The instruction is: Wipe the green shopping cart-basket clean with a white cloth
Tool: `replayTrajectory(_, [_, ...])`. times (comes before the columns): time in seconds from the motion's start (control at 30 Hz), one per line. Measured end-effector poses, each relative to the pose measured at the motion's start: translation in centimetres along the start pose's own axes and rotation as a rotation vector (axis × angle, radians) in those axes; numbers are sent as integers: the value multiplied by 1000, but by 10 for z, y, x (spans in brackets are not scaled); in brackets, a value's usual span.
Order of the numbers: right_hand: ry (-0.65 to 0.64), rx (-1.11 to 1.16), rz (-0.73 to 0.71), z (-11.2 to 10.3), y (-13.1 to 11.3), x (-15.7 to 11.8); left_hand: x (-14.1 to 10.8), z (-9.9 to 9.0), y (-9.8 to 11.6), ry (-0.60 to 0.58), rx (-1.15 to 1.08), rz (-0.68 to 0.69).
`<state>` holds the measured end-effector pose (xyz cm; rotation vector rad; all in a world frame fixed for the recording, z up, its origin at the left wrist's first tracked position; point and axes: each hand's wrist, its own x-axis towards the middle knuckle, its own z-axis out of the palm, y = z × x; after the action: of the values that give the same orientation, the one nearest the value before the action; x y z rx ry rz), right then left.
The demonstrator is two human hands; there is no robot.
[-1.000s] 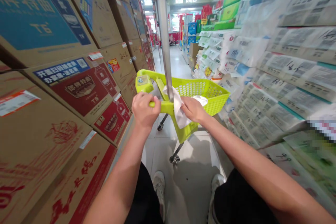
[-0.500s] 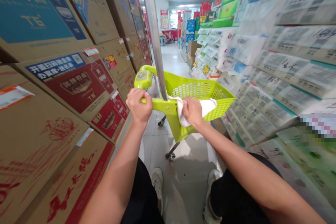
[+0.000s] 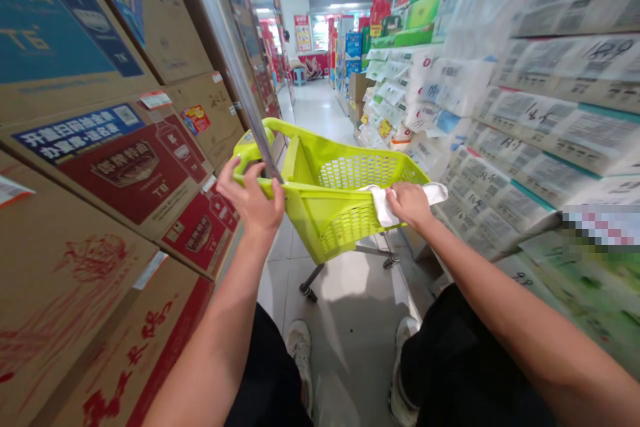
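Observation:
A lime green shopping cart basket (image 3: 305, 213) stands in the aisle before me, tilted at an angle, with a metal pole (image 3: 240, 73) rising at its left side. My left hand (image 3: 253, 200) is at the basket's left end near the pole, its fingers spread and touching the green handle part (image 3: 250, 147). On the near rim, toward the right, my right hand (image 3: 413, 205) is closed on a white cloth (image 3: 384, 208), pressing it to the rim. One end of the cloth sticks out to the right of the hand.
Stacked cardboard boxes (image 3: 120, 167) line the left side. Wrapped paper packs (image 3: 535, 107) are piled along the right. Below, two cart casters (image 3: 309, 292) and my shoes (image 3: 300, 340) show on the tiled floor. A blue stool (image 3: 299, 75) stands far ahead.
The cart has turned, showing more of its near side. My right hand has slid right along the rim with the cloth. My left hand has opened from its grip and moved left.

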<state>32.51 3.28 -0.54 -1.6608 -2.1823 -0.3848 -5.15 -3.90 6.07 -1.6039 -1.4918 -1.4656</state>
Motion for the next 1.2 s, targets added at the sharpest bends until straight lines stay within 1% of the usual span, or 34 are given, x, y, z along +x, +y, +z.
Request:
replayTrajectory(0.07, [-5, -1, 8, 0, -2, 4, -7, 10, 8, -151, -27, 121])
replayTrajectory(0.13, [-11, -1, 38, 0, -8, 9, -12, 18, 11, -258, -30, 197])
replayTrajectory(0.17, [-12, 0, 62, 0, -12, 10, -13, 22, 13, -283, -21, 208])
replayTrajectory(0.23, [-12, 18, 104, -1, -28, 14, -15, 27, 16, -291, 12, 180])
replayTrajectory(0.27, [-7, 41, 107, -3, -41, 16, -15, 29, 17, -286, 30, 153])
replayTrajectory(0.33, [18, 125, 55, -7, -78, 21, -16, 32, 21, -280, 50, 109])
replayTrajectory(0.43, [65, 319, -140, -20, -145, 33, -18, 32, 23, -300, 25, 92])
replayTrajectory(0.47, [71, 377, -203, -24, -164, 36, -19, 31, 22, -302, 13, 91])
replayTrajectory(0.5, [71, 424, -261, -28, -178, 39, -19, 29, 21, -302, 5, 90])
replayTrajectory(0.53, [65, 455, -312, -31, -187, 41, -19, 27, 19, -301, -1, 88])
replayTrajectory(0.57, [57, 473, -352, -32, -189, 42, -19, 25, 16, -303, -7, 84])
replayTrajectory(0.6, [50, 478, -378, -31, -184, 41, -17, 23, 13, -306, -10, 77])
replayTrajectory(0.63, [38, 470, -394, -29, -174, 39, -16, 21, 10, -312, -10, 68])
replayTrajectory(0.67, [21, 453, -396, -25, -157, 36, -14, 19, 7, -318, -6, 57])
replayTrajectory(0.73, [-31, 394, -369, -16, -113, 29, -10, 16, 1, -327, 17, 35])
replayTrajectory(0.83, [-171, 280, -318, -7, -46, 22, -7, 14, -4, -330, 60, 28])
replayTrajectory(0.9, [-273, 204, -250, -9, -16, 22, -8, 14, -4, -333, 65, 25])
replayTrajectory(0.93, [-315, 169, -215, -11, -9, 22, -9, 13, -2, -335, 59, 20])
replayTrajectory(0.97, [-345, 141, -190, -14, -6, 23, -11, 13, 1, -336, 51, 16])
replayTrajectory(1.03, [-364, 115, -179, -21, -13, 25, -15, 13, 7, -326, 37, 15])
replayTrajectory(1.1, [-348, 132, -192, -27, -31, 28, -20, 13, 14, -303, 32, 40])
replayTrajectory(1.2, [-300, 204, -235, -34, -69, 32, -25, 16, 23, -272, 10, 84])
